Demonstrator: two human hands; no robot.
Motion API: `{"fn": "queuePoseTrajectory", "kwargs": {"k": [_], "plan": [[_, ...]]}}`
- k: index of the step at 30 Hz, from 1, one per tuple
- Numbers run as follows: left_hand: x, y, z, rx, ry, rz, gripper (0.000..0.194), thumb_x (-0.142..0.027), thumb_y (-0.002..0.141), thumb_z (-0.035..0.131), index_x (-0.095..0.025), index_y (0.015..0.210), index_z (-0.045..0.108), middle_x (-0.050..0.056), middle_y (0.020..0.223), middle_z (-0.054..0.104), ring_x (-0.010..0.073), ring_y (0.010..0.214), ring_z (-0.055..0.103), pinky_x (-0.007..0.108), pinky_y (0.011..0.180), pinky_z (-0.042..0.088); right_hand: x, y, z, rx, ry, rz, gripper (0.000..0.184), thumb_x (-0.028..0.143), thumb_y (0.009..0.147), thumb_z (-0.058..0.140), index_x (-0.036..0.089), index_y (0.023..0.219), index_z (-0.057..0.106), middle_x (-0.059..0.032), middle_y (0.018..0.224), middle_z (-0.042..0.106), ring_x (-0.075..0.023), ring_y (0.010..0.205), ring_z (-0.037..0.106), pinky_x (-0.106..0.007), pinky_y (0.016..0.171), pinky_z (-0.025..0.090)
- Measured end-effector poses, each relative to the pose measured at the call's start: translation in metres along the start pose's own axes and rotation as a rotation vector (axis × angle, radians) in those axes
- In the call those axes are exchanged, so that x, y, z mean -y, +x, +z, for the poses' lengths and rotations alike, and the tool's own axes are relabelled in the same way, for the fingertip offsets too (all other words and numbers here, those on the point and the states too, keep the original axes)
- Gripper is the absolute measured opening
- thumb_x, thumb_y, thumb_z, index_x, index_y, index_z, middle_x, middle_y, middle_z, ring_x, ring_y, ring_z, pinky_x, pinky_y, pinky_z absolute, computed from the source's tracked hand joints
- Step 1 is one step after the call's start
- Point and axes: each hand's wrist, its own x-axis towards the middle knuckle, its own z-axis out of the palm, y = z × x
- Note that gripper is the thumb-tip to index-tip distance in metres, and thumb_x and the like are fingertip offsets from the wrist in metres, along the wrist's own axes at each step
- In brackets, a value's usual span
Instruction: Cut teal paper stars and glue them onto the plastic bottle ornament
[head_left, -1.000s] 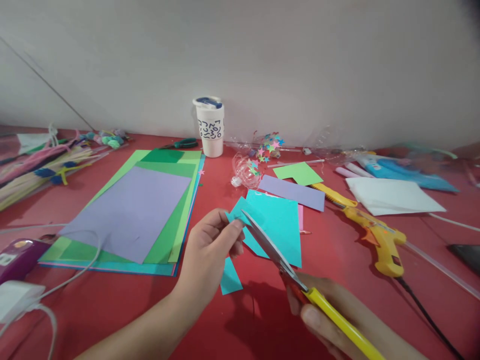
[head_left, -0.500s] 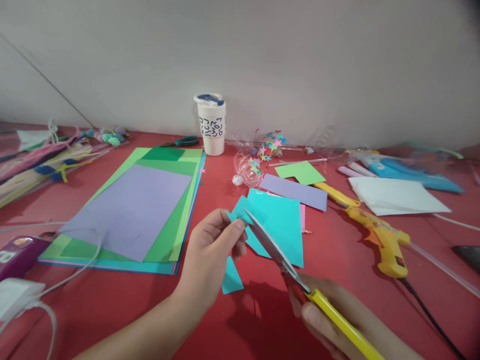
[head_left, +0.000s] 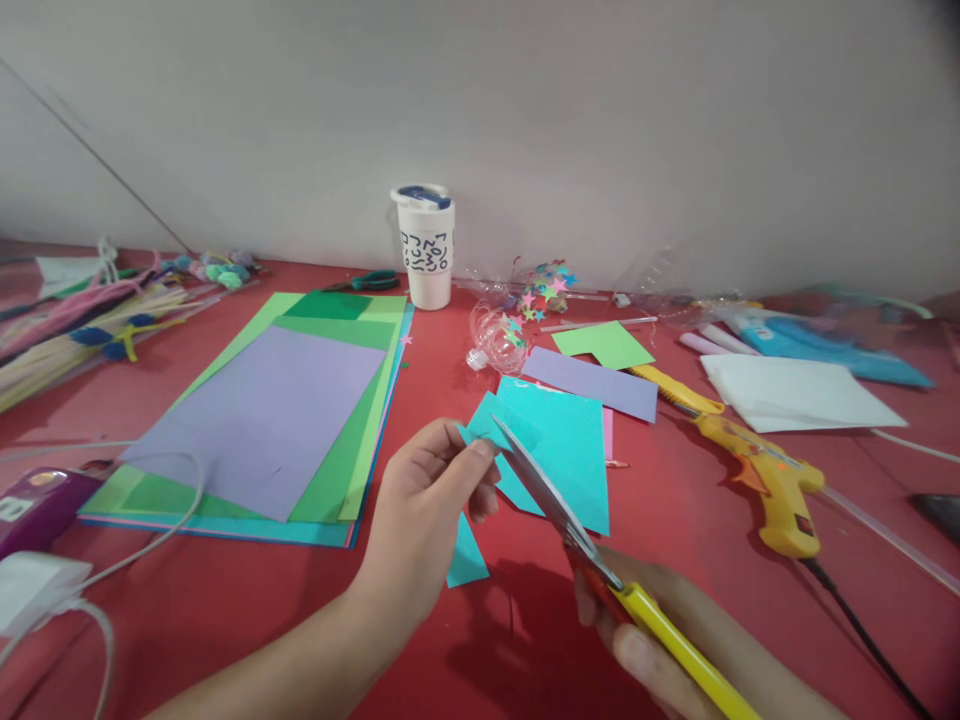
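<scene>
Red spreads across the bench [head_left: 300, 620], a pale wall behind its far edge. From the near edge my left forearm slants up and inward, and my left hand [head_left: 431, 490] pinches a small turquoise piece [head_left: 482, 413] between thumb and fingers. My right hand [head_left: 645, 630], low toward the near right corner, grips the yellow-handled scissors [head_left: 570, 530], their blades angled up and leftward, tips at that piece. Beneath lies a larger turquoise sheet [head_left: 566, 450], right of the bench's middle.
</scene>
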Motion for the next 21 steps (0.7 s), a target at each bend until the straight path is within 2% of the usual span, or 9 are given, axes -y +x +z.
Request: {"fn": "queuePoseTrajectory", "kwargs": {"k": [5, 8, 15, 21], "plan": [[0.000, -0.001, 0.000, -0.004, -0.013, -0.009, 0.022, -0.022, 0.080, 0.060, -0.018, 0.059, 0.053, -0.005, 0.052, 0.056, 0.0049, 0.045, 0.048, 0.017, 0.046, 0.036, -0.001, -0.002, 0.006, -0.045, -0.035, -0.024, 0.054, 0.076, 0.080, 0.041, 0.024, 0.065, 0.037, 0.0052, 0.056, 0.033, -0.0126, 0.048, 0.031, -0.026, 0.044, 0.026], [0.001, -0.001, 0.001, -0.014, -0.021, -0.024, 0.023, -0.023, 0.080, 0.061, -0.017, 0.059, 0.053, -0.005, 0.051, 0.056, 0.0049, 0.045, 0.048, 0.017, 0.046, 0.036, -0.001, -0.003, 0.009, -0.047, -0.046, 0.028, 0.055, 0.076, 0.081, 0.039, 0.024, 0.067, 0.037, 0.0052, 0.056, 0.037, -0.0111, 0.046, 0.035, -0.025, 0.042, 0.027], [0.003, -0.003, 0.001, 0.018, -0.087, -0.050, 0.020, -0.025, 0.078, 0.064, -0.017, 0.062, 0.054, -0.004, 0.055, 0.058, 0.0053, 0.045, 0.049, 0.018, 0.046, 0.036, 0.001, -0.005, 0.011, -0.111, 0.015, 0.092, 0.057, 0.080, 0.075, 0.045, 0.023, 0.072, 0.045, 0.0053, 0.057, 0.042, -0.0097, 0.044, 0.035, -0.023, 0.039, 0.028], [0.001, -0.004, 0.002, 0.043, -0.156, -0.098, 0.019, -0.024, 0.078, 0.064, -0.018, 0.064, 0.053, -0.004, 0.057, 0.060, 0.0054, 0.044, 0.052, 0.017, 0.044, 0.036, 0.003, -0.004, 0.010, -0.145, -0.012, 0.065, 0.058, 0.081, 0.074, 0.045, 0.023, 0.065, 0.041, 0.0043, 0.057, 0.041, -0.0123, 0.049, 0.038, -0.025, 0.046, 0.032]]}}
